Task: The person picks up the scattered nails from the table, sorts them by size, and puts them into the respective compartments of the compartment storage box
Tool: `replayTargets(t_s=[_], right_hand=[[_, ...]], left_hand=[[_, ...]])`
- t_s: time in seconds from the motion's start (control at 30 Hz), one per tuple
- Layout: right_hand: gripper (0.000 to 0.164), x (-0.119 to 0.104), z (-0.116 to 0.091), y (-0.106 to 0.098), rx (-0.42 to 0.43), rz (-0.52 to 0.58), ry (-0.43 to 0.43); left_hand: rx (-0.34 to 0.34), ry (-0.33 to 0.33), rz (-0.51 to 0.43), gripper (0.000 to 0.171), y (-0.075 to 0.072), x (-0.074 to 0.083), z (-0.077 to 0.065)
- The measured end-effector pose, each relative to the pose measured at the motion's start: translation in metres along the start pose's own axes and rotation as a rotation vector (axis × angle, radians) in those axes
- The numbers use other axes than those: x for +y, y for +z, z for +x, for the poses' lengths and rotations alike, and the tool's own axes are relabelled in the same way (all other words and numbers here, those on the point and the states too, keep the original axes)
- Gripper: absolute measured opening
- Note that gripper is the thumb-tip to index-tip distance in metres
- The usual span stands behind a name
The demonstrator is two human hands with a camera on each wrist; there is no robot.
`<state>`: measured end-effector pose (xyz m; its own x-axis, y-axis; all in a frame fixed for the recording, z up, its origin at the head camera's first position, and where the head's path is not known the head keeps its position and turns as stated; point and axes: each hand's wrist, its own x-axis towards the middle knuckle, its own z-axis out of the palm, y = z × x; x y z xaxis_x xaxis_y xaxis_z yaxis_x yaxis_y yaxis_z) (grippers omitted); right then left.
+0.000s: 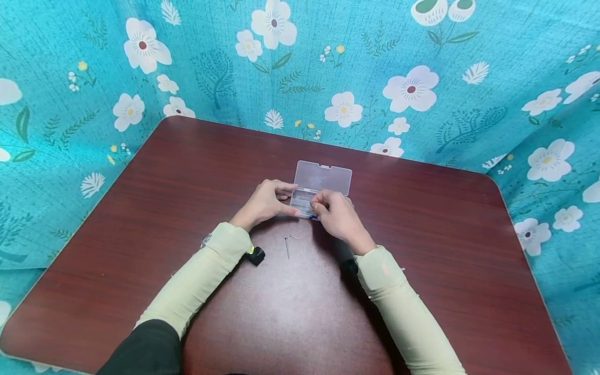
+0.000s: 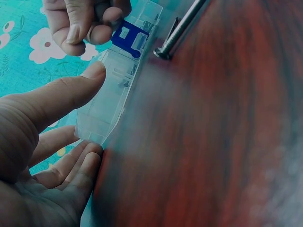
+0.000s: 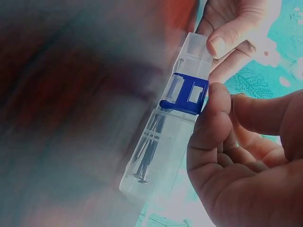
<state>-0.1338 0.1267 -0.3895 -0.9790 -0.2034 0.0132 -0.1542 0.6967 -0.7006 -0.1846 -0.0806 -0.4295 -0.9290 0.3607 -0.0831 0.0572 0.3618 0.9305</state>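
A clear plastic box with compartments lies on the table, its lid raised at the back. My left hand holds the box's left end, the thumb on the front side. Above the box's right part is my right hand, with thumb and index finger brought together. Whether anything sits between those fingertips is hidden. A blue latch hangs on the box's front. Several nails show through the clear wall. In front of the box, a long nail and a shorter nail lie on the table.
The dark red-brown table has rounded corners. Blue flowered cloth hangs behind it and at both sides. A black wrist device sits at the left sleeve's cuff, low over the tabletop.
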Motion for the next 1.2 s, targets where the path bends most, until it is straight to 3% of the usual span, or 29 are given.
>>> replayTargets(t_s=[0.17,0.4,0.73,1.2], right_hand=[[0.011,-0.002,-0.005,0.000,-0.007,0.008,-0.023],[0.012,-0.007,-0.013,0.001,-0.088,0.005,-0.021],[0.009,-0.007,-0.017,0.009,-0.175,-0.044,-0.035],[0.006,-0.014,-0.021,0.026,-0.231,-0.166,-0.051]], left_hand=[[0.008,0.009,0.002,0.071,0.000,-0.001,0.001],[0.012,0.003,-0.004,0.070,0.001,-0.001,0.000],[0.009,0.004,-0.005,0.069,0.000,-0.002,0.001],[0.006,0.003,0.007,0.070,0.000,-0.002,0.001]])
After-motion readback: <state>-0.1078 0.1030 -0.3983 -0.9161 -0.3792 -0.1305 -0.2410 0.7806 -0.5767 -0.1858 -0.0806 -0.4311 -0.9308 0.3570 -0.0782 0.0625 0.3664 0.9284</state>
